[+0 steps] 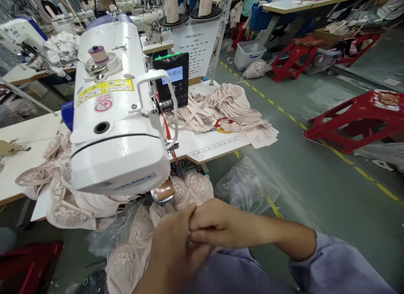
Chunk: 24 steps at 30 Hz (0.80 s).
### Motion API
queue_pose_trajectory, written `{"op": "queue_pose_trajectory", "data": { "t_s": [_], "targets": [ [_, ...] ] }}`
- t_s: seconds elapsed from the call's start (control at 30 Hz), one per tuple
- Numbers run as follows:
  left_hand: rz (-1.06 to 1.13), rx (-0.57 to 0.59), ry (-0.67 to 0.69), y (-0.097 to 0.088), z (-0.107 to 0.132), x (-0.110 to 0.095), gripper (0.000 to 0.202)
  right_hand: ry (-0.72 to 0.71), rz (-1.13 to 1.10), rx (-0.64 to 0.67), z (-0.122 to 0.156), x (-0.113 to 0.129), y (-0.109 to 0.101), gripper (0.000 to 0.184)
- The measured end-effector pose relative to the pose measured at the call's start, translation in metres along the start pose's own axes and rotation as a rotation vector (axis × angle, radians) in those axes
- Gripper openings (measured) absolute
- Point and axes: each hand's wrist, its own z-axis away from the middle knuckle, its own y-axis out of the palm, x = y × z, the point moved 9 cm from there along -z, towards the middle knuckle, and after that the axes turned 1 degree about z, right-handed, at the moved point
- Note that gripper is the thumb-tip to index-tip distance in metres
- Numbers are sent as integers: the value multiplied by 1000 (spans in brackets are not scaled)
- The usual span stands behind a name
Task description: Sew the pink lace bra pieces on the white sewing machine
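Observation:
My left hand (pixel 172 247) and my right hand (pixel 214 224) meet low in the view, just below the head of a white sewing machine (pixel 110 108). The fingers of both are pinched together where they touch, and what they pinch is too small and blurred to name. Beige lace garments (pixel 135 235) lie heaped under and left of my hands, spilling off the machine table (pixel 217 144). My lilac sleeve (pixel 331 264) covers the right forearm.
A black control panel (pixel 173 81) stands behind the machine. Beige straps and lace pieces (pixel 227 106) with red-handled scissors (pixel 222 124) lie on the table's right part. A clear plastic bag (pixel 246 186) is on the floor. Red stools (pixel 356 121) stand right of a yellow floor line.

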Motion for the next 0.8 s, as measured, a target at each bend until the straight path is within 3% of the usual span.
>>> {"op": "queue_pose_trajectory", "data": {
  "t_s": [0.07,0.13,0.27,0.33,0.4,0.57,0.7,0.8],
  "targets": [
    [149,127,-244,16,8,31,23,109,0,-133,1,-11,1,27],
    [147,165,-336,21,17,50,21,226,-17,-204,6,-29,3,32],
    [-163,105,-239,16,26,59,33,338,194,-178,11,-57,10,34],
    [-266,42,-254,11,28,63,36,297,319,-114,8,-62,20,23],
    [-261,-22,-297,7,28,66,34,234,348,-90,4,-63,30,32],
    [-324,-163,-242,3,23,56,25,176,224,-259,-2,-55,33,36],
    [-296,-226,-182,6,24,46,19,130,100,-310,-10,-44,35,34],
    [-232,-249,-154,2,21,44,20,139,-12,-348,-12,-49,35,37]
  ]
}}
